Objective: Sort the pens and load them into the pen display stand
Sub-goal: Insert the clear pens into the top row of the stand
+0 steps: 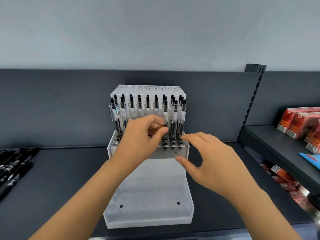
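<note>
The clear pen (165,111) stands upright at a front-row hole of the pen display stand (149,191), frame centre. Our left hand (143,135) pinches its barrel so it seats straight. Our right hand (207,158), fingers spread, brackets the stand's right corner, presumably steadying it.

Red cartons (301,123) stand on a dark side shelf (273,142) beside a slotted upright (254,96); a blue packet (310,158) lies near them.

stand (149,196) centre of shelf (60,179) | loose pens (13,167) left | cartons (297,123) right
</note>
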`<state>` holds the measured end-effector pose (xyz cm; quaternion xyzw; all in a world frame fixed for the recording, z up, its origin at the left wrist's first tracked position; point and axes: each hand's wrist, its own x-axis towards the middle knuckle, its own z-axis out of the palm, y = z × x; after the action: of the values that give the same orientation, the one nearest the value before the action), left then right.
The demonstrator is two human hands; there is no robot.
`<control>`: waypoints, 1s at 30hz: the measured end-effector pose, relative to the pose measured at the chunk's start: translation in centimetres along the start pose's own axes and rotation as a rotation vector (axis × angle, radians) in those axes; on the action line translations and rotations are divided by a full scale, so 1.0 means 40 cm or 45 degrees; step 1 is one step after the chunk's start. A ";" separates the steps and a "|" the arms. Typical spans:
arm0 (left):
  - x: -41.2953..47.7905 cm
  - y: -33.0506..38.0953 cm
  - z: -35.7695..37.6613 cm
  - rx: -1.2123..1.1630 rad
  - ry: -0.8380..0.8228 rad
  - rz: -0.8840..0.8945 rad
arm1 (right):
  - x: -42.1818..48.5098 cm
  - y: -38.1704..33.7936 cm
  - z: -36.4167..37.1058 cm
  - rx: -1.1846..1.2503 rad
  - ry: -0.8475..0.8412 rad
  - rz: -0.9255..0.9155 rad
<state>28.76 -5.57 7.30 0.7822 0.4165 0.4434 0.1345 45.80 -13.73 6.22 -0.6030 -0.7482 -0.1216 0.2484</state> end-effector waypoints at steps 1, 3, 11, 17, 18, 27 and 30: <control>-0.003 0.006 -0.007 0.053 -0.028 0.002 | -0.002 -0.003 0.002 -0.036 0.015 -0.014; -0.022 0.017 -0.026 0.270 -0.115 0.018 | -0.006 -0.015 0.000 -0.062 0.071 -0.052; -0.229 -0.025 -0.190 1.069 -0.081 -0.051 | 0.005 -0.170 0.003 0.125 0.056 -0.358; -0.381 -0.136 -0.422 1.303 -0.061 -0.352 | 0.038 -0.414 0.085 0.271 -0.069 -0.487; -0.408 -0.164 -0.464 1.342 -0.064 -0.381 | 0.044 -0.463 0.103 0.283 -0.103 -0.496; -0.608 -0.544 -0.831 1.335 -0.164 -0.606 | 0.114 -0.961 0.297 0.418 -0.425 -0.478; -0.619 -0.650 -0.929 1.258 -0.188 -0.649 | 0.130 -1.098 0.359 0.449 -0.566 -0.450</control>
<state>-21.45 -14.54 -0.97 0.6558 0.7401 0.0930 -0.1160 -0.48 -13.12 1.93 -0.4234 -0.8867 0.1031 0.1547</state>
